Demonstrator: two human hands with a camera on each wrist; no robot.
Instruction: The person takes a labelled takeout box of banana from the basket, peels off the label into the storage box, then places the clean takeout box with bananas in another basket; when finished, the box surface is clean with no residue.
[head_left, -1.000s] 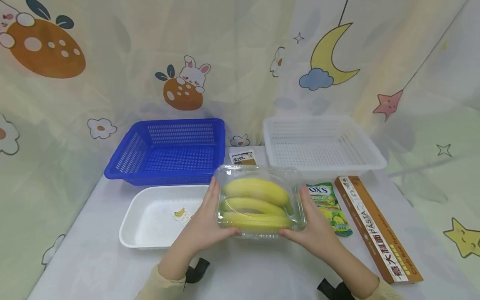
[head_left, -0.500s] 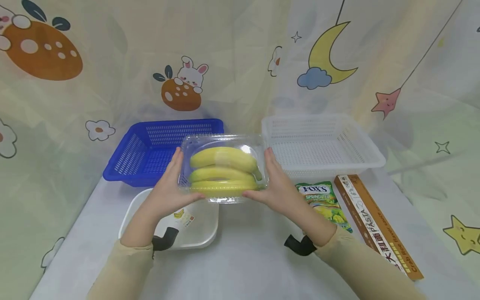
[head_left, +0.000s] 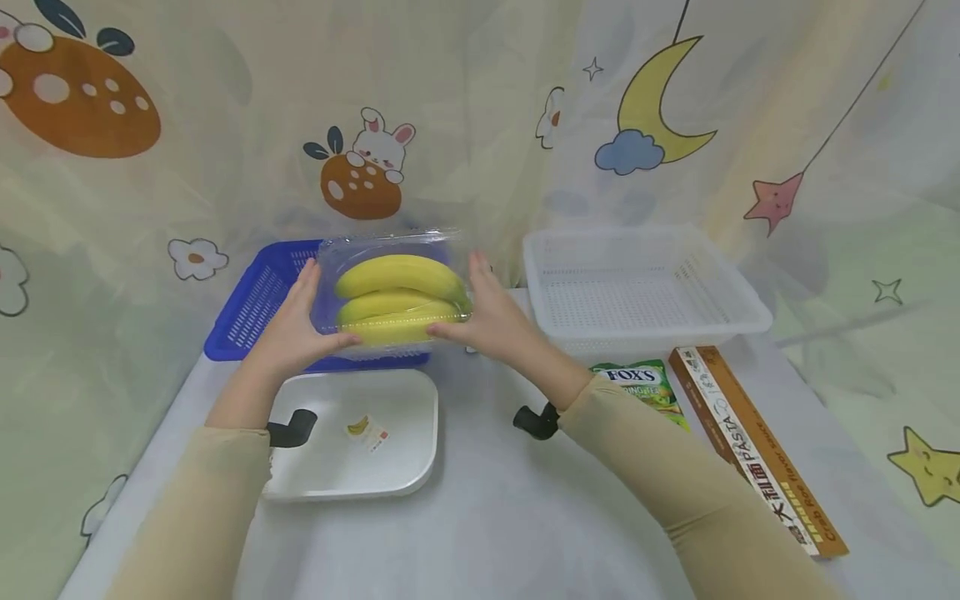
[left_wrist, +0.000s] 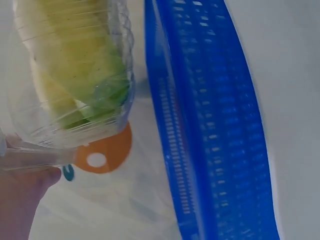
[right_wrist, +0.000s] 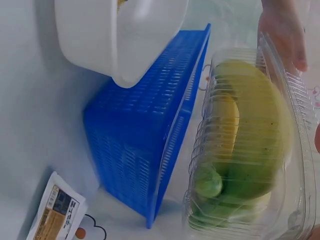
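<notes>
A clear plastic clamshell box point(head_left: 390, 242) with several yellow bananas point(head_left: 401, 287) inside is held up between both hands. My left hand point(head_left: 288, 329) grips its left end and my right hand point(head_left: 498, 321) its right end, fingers along the sides and thumbs at the near lower edge. In the head view the box overlaps the blue basket point(head_left: 251, 308); both wrist views show it above the basket's rim. The left hand point(right_wrist: 285, 40) also appears past the box's far end in the right wrist view, where only bits of the right hand enter at the edge.
Nearer than the blue basket is a white tray point(head_left: 408, 446) with a banana sticker point(head_left: 367, 432). A white basket point(head_left: 645, 292) stands back right. A green FOX'S candy bag point(head_left: 645, 385) and a long pasta box point(head_left: 757, 454) lie at right. Behind the blue basket's end lies a small sachet point(right_wrist: 57, 210).
Both hands have carried the box of bananas left and farther away, from the middle of the table to over the blue basket. The baskets, tray and packets stay put.
</notes>
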